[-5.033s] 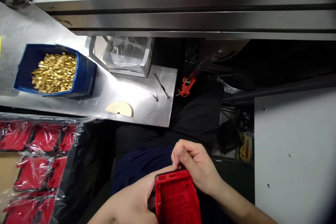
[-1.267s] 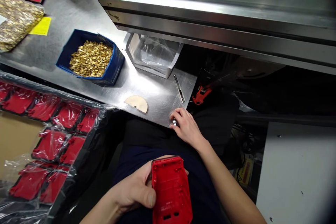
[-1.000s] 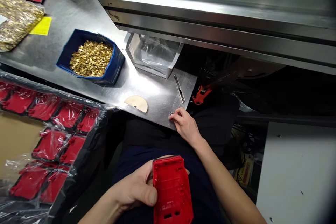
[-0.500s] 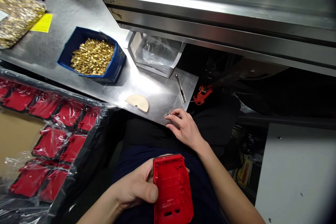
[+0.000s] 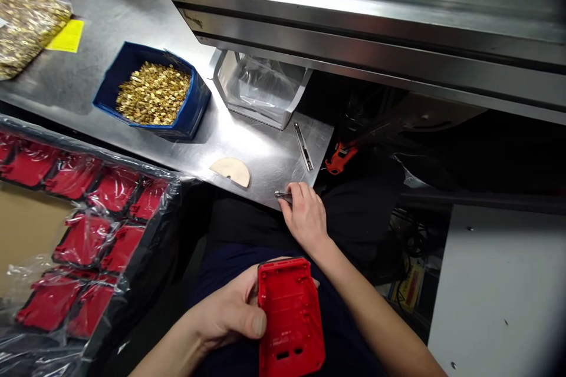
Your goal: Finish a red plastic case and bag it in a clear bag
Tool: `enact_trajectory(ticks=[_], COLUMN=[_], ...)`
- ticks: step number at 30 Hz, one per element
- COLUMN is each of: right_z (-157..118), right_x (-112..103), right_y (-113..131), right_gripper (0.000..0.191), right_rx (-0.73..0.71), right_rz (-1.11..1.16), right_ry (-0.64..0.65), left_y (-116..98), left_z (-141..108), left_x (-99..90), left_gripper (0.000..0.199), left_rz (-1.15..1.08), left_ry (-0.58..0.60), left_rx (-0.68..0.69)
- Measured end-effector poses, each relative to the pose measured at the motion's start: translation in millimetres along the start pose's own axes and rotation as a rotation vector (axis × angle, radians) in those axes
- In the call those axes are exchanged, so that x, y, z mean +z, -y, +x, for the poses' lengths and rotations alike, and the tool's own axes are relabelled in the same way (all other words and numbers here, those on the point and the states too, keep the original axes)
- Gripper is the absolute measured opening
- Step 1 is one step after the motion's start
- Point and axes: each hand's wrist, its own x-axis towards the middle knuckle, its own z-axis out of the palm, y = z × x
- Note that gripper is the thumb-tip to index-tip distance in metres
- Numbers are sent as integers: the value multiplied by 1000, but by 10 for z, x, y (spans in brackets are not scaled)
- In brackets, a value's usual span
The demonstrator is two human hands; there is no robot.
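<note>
A red plastic housing point(image 5: 292, 318), its hollow side up, is held in my left hand point(image 5: 234, 309) above my lap, the thumb on its left edge. At the corner of the metal table, my right hand point(image 5: 306, 215) is closed round a small metal tool point(image 5: 283, 194), whose rounded tip sticks out to the left of the fingers. A half-round beige disc point(image 5: 230, 171) lies to the left of that hand. Just above it lies a slim metal cutter point(image 5: 303, 146).
On the metal table point(image 5: 145, 150) stand a blue bin point(image 5: 194, 109) of brass parts and a clear bin point(image 5: 260, 112) with plastic film. A box point(image 5: 152, 253) of wrapped red parts point(image 5: 84, 238) is at the left. An orange-handled tool point(image 5: 340, 159) hangs past the table edge.
My right hand has turned and its fingers have closed round the small metal tool, which now points left. My left hand still holds the red housing in about the same place.
</note>
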Motion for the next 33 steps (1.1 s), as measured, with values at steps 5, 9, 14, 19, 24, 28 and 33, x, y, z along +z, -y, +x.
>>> enact_trajectory(ticks=[5, 9, 14, 19, 24, 28, 33], right_z=[-29, -25, -219, -593, -800, -832, -827], right_x=[4, -106, -673, -1288, -1314, -1204, -1194], right_y=[-75, -146, -147, 79, 273, 307, 332], right_gripper=[21, 14, 17, 17, 17, 21, 21], right_rx=[29, 100, 205, -26, -250, -349, -387], right_rz=[63, 294, 712, 696, 519, 450, 379], right_ry=[12, -20, 11, 251, 221, 161, 115], left_y=[16, 11, -17, -67, -102, -114, -114], left_z=[9, 7, 3, 51, 93, 96, 92], left_x=[-5, 2, 35, 117, 196, 224, 232], left_gripper=[97, 97, 94, 88, 75, 78, 78], left_rz=[-2, -7, -2, -4, -19, 15, 35], left_ry=[-16, -24, -49, -52, -62, -58, -54], left_rx=[-4, -14, -32, -41, -20, -13, -10])
